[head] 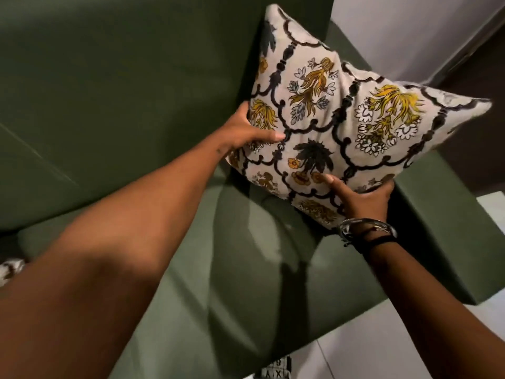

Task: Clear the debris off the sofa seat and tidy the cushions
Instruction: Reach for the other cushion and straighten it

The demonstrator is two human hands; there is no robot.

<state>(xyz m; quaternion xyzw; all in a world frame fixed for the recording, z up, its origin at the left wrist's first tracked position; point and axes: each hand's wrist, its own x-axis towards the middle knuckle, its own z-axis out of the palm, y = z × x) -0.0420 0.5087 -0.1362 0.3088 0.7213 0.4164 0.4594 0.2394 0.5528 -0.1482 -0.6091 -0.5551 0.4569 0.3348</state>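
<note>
Cushion (341, 127): patterned, standing tilted in sofa (95, 91) corner against armrest. Left hand (246, 132) gripping its left edge, right hand (363, 198) cupping lower edge; fingers closing on fabric. Likely handling soft, light, squashy; opposite edges giving best hold

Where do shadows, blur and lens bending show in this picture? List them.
Head view: both arms cast dark shadows across the green seat; the cushion is lit and fairly sharp in the middle, its right corner smeared by blur; the left hand and right hand read clearly; the wide lens bends the sofa back and armrest.
</note>
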